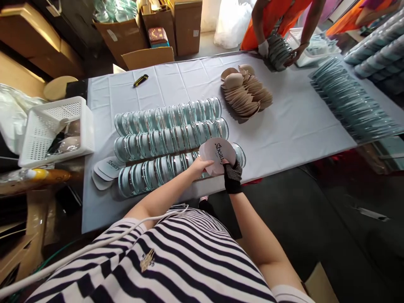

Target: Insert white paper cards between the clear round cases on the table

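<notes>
Pinching cards (211, 152) above the front row (160, 167) of glass

Gripping the cards with both hands, low in front of the body. With the left hand (199, 165), bare: pinching near the lower left edge, thumb on top. With the right hand (232, 174), in a black glove with pale dots: pinching the lower right edge, thumb pressed on the printed face. Impossible to tell the exact place of the fingers underneath. Slightly fanned between the two grips, lettered "beauty" in black, reaching forward past the thumbs and hiding part of the front row near its right end.

On the table (284, 134), under a pale cloth: beyond the front row, a middle row (170, 140) and a back row (164, 116), roughly parallel. Just left of the front row, a second stack (109, 171) with the same lettering. Near the far edge, a yellow-and-black knife (140, 80). Right of the back row, a brown pile (244, 94); farther right, a long glass row (355, 101).

Across the table, a person (273, 19) in orange, hands around more glass (279, 51), beside a white basket (306, 61). Off the table's left end, another basket (86, 128). Behind, boxes (188, 31) and a plastic bag (232, 23).
</notes>
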A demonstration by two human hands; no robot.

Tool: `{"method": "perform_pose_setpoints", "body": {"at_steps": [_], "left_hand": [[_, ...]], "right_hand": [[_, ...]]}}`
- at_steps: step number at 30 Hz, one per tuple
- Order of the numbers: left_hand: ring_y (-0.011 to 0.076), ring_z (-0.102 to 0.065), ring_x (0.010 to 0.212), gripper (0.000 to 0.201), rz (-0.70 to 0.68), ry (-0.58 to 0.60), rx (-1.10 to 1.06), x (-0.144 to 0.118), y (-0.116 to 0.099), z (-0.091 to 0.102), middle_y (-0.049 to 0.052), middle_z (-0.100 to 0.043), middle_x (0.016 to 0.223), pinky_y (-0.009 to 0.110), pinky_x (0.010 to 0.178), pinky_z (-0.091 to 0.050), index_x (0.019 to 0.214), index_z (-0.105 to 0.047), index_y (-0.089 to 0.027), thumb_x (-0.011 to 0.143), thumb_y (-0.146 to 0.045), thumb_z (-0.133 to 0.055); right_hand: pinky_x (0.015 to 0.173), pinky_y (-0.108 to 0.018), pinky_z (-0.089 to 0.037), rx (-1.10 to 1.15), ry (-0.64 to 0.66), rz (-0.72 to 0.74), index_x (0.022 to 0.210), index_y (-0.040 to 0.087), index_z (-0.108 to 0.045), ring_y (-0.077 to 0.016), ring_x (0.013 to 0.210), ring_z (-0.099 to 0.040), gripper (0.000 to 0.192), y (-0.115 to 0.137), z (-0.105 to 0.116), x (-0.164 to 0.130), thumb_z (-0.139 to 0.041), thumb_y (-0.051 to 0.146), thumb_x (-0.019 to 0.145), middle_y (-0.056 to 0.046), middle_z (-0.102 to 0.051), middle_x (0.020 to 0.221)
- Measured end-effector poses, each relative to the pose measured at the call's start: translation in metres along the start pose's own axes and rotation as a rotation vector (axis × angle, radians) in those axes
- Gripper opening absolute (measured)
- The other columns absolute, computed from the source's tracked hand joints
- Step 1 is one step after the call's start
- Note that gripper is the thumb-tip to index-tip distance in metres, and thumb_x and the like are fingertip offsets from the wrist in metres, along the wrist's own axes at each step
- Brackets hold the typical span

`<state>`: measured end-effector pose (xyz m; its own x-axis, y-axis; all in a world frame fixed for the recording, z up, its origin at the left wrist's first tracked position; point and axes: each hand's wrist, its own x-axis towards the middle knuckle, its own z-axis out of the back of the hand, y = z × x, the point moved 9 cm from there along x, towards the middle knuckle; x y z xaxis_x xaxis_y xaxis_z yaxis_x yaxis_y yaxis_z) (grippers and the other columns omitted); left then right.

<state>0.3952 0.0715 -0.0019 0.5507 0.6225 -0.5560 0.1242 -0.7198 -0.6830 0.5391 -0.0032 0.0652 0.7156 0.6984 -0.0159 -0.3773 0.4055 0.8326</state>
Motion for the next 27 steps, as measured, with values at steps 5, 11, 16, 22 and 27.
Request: {"method": "perform_pose_setpoints", "body": {"at_steps": [5, 11, 16, 22, 27], "left_hand": [[0.0234, -0.071, 0.083, 0.041, -0.018, -0.084, -0.184, 0.004, -0.014, 0.016, 0.012, -0.075, 0.097, 0.038, 0.080, -0.059, 0.103, -0.069, -0.012, 0.065, -0.017, -0.081], [0.0204, -0.071, 0.090, 0.044, -0.091, -0.189, -0.346, 0.044, -0.052, 0.019, 0.009, -0.075, 0.105, 0.032, 0.081, -0.060, 0.120, -0.065, -0.015, 0.076, -0.010, -0.069], [0.0202, -0.071, 0.083, 0.040, -0.033, -0.224, -0.296, 0.065, -0.033, 0.013, 0.011, -0.075, 0.100, 0.034, 0.078, -0.061, 0.116, -0.066, -0.012, 0.076, -0.009, -0.069], [0.0216, -0.072, 0.089, 0.046, -0.037, -0.243, -0.310, 0.066, -0.023, 0.021, 0.010, -0.075, 0.102, 0.036, 0.083, -0.060, 0.120, -0.064, -0.015, 0.074, -0.010, -0.071], [0.0218, -0.072, 0.090, 0.040, -0.025, -0.253, -0.314, 0.067, -0.022, 0.021, 0.009, -0.076, 0.101, 0.037, 0.085, -0.060, 0.115, -0.066, -0.014, 0.075, -0.010, -0.070]], "right_hand": [[0.080, -0.034, -0.053, 0.095, -0.355, -0.228, 0.105, 0.012, -0.064, -0.0223, 0.092, -0.065, 0.048, -0.054, 0.065, -0.007, -0.050, 0.052, 0.083, -0.014, -0.070, 0.104], [0.074, -0.029, -0.046, -0.539, 0.118, -0.005, 0.112, 0.012, -0.065, -0.0230, 0.085, -0.065, 0.044, -0.071, 0.070, -0.058, -0.037, 0.039, 0.092, -0.015, -0.071, 0.097], [0.070, -0.025, -0.040, -0.811, 0.439, 0.119, 0.126, 0.017, -0.058, -0.0198, 0.086, -0.065, 0.038, -0.043, 0.003, -0.060, -0.038, 0.029, 0.096, -0.012, -0.071, 0.099], [0.076, -0.031, -0.044, -0.892, 0.638, -0.021, 0.127, 0.018, -0.051, -0.0242, 0.093, -0.067, 0.038, -0.030, -0.033, -0.009, -0.037, 0.039, 0.098, -0.012, -0.070, 0.104], [0.072, -0.027, -0.042, -0.882, 0.606, 0.037, 0.114, 0.020, -0.058, -0.0203, 0.090, -0.067, 0.031, -0.032, -0.023, -0.008, -0.034, 0.032, 0.099, -0.010, -0.070, 0.104]]}}
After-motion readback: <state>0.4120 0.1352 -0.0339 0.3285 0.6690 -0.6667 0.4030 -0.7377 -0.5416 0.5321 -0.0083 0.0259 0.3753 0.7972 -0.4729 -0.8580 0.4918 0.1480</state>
